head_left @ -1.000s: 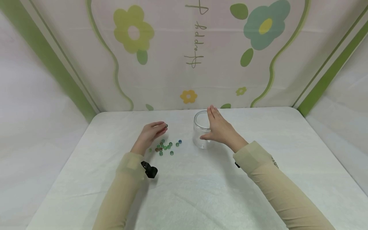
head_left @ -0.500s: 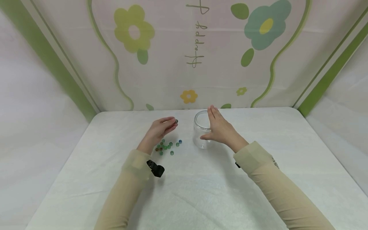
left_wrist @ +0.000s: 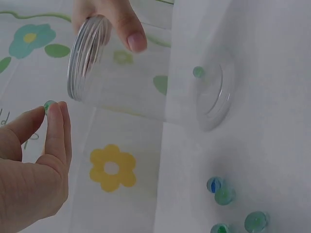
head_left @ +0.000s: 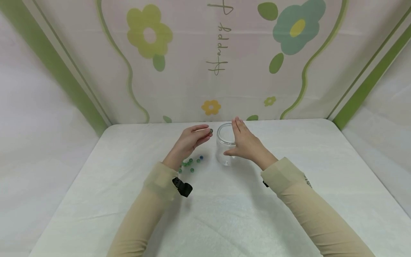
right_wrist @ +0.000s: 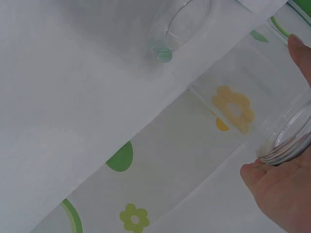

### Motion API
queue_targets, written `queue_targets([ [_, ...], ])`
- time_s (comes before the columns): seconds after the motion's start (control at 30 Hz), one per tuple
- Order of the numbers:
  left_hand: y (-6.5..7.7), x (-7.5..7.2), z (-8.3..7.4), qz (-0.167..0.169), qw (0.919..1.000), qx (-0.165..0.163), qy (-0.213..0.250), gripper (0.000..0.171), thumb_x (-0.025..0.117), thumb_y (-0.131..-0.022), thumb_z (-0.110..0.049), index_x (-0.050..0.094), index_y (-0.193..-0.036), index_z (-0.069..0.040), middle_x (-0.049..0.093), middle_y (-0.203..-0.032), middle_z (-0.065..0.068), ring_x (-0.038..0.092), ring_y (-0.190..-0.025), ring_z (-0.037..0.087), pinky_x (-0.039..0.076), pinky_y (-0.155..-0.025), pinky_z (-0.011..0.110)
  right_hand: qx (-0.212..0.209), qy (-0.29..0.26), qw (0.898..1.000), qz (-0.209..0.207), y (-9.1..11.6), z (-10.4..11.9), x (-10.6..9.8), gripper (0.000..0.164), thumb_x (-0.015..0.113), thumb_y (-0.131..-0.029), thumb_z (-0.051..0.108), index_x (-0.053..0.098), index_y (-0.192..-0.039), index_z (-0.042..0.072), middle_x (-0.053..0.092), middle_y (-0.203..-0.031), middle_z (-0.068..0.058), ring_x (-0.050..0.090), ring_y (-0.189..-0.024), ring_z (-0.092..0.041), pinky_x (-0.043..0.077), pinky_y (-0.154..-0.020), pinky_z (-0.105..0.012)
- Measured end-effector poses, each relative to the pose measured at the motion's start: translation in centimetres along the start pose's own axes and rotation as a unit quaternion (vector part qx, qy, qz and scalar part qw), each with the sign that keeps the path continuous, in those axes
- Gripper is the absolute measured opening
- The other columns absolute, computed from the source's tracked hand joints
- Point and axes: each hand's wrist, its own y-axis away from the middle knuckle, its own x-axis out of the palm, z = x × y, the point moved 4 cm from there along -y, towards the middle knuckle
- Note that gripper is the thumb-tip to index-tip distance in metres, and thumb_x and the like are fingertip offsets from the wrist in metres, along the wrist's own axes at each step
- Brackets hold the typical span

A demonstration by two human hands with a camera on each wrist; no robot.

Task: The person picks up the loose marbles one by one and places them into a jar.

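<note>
My left hand (head_left: 188, 141) pinches a green glass marble (head_left: 211, 131) between thumb and fingertips, just left of the jar's mouth. In the left wrist view that marble (left_wrist: 48, 105) sits close to the threaded rim. The clear glass jar (head_left: 221, 152) stands upright and uncapped on the table. Around its right side curls my right hand (head_left: 247, 144), thumb in front and fingers behind near the rim. A green marble (left_wrist: 198, 72) shows through the glass close to the jar's base. Several loose marbles (head_left: 188, 164), mostly green, lie left of the jar, some hidden behind my left wrist.
A blue marble (head_left: 201, 157) is the loose one nearest the jar. White cloth covers the table (head_left: 224, 214), whose far edge meets a flower-printed curtain (head_left: 179, 85). White cloth walls rise on both sides.
My left hand has moved right and away from me with the pinched marble, from above the loose marbles to beside the jar's mouth. My right hand and the jar have stayed still.
</note>
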Motion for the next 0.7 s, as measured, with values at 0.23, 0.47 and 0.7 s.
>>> queue_targets([
  [0.23, 0.1, 1.6, -0.3, 0.005, 0.9999, 0.009, -0.005, 0.041, 0.058, -0.096, -0.01, 0.05, -0.135, -0.002, 0.063, -0.106, 0.006, 0.065, -0.082, 0.003, 0.056, -0.076, 0.01, 0.002, -0.007, 1.0, 0.001, 0.0, -0.1, 0.1, 0.118, 0.078, -0.077, 0.043, 0.0, -0.149, -0.008, -0.004, -0.16, -0.023, 0.001, -0.149, -0.036, 0.017, -0.122, -0.049],
  [0.47, -0.2, 2.6, -0.3, 0.012, 0.9996, 0.017, -0.016, 0.04, 0.059, -0.095, -0.011, 0.052, -0.133, -0.003, 0.063, -0.108, 0.008, 0.065, -0.085, 0.005, 0.056, -0.083, 0.015, 0.0, -0.008, 1.0, 0.004, 0.0, -0.2, 0.2, 0.117, 0.077, -0.078, 0.043, 0.0, -0.149, -0.008, -0.004, -0.16, -0.023, 0.001, -0.149, -0.037, 0.018, -0.122, -0.049],
  [0.7, -0.3, 2.9, -0.5, 0.009, 0.9994, 0.023, -0.024, 0.042, 0.06, -0.094, -0.013, 0.051, -0.134, -0.001, 0.064, -0.109, 0.008, 0.064, -0.087, 0.006, 0.056, -0.085, 0.016, 0.0, -0.01, 1.0, 0.002, 0.0, -0.2, 0.0, 0.118, 0.078, -0.077, 0.043, 0.001, -0.149, -0.009, -0.003, -0.159, -0.024, 0.001, -0.149, -0.037, 0.018, -0.122, -0.05],
])
